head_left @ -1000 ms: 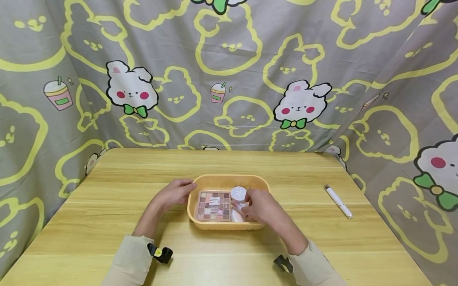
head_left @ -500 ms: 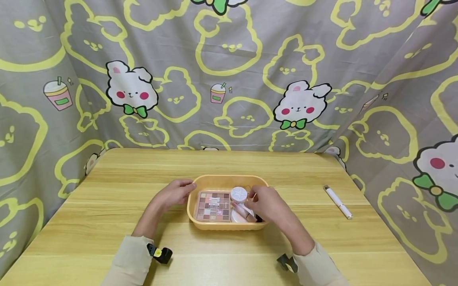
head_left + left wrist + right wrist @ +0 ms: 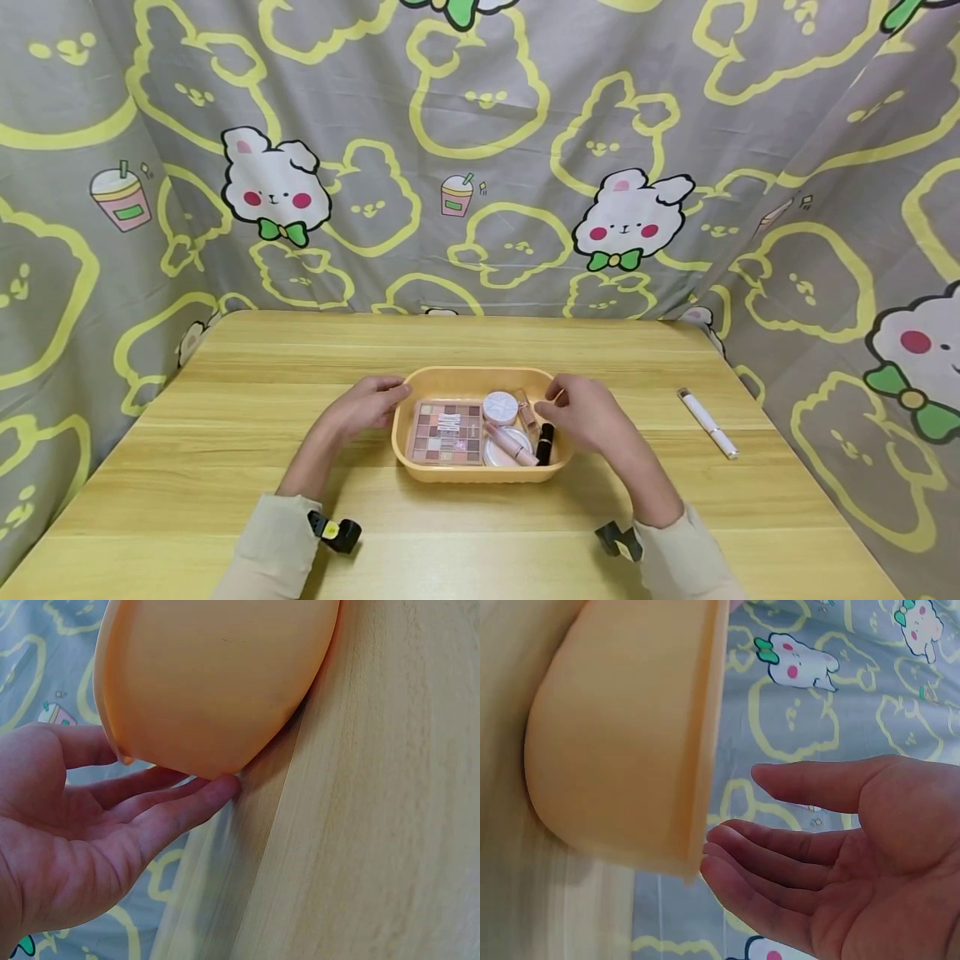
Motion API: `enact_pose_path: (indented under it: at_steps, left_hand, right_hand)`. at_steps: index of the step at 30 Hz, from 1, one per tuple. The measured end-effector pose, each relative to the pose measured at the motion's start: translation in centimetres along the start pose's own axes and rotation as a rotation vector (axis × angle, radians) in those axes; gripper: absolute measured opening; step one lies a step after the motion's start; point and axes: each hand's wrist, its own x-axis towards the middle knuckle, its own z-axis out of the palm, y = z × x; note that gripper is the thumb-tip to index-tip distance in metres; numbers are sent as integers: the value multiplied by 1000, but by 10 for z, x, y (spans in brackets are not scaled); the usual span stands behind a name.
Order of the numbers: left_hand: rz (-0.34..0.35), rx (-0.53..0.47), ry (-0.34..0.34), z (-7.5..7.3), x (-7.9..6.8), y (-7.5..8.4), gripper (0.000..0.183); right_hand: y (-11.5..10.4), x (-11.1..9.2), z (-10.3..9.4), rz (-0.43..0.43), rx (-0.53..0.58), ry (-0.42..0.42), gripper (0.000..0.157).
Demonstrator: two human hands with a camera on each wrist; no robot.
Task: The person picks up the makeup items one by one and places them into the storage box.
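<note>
An orange plastic basket (image 3: 480, 475) stands on the table holding cosmetics. Inside, an eyeshadow palette (image 3: 448, 433) fills the left half. To its right are a round white jar (image 3: 501, 407), a white compact (image 3: 492, 452) with a pinkish tube (image 3: 513, 443) lying across it, a second slim tube (image 3: 527, 414), and a black lipstick (image 3: 545, 444). My left hand (image 3: 97, 825) holds the basket's left end, thumb at the rim and fingers against the outer wall. At the right end, my right hand (image 3: 832, 862) has thumb and fingers apart, fingertips beside the rim, holding nothing.
A white pen-like stick (image 3: 708, 423) lies on the wooden table (image 3: 480, 542) to the right, apart from the basket. A patterned grey curtain (image 3: 480, 167) hangs behind the table and along both sides.
My right hand has moved right, out of the basket's inside to its right end, uncovering the tubes and black lipstick. The left hand keeps its place on the left end.
</note>
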Motion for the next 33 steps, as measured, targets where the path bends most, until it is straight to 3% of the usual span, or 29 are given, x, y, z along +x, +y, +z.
enact_pose_path:
  at_steps: [33]
  left_hand:
    - [-1,12,-6,-1,-2,1,54]
  right_hand:
    - [66,-4,-58,104,48,98,44]
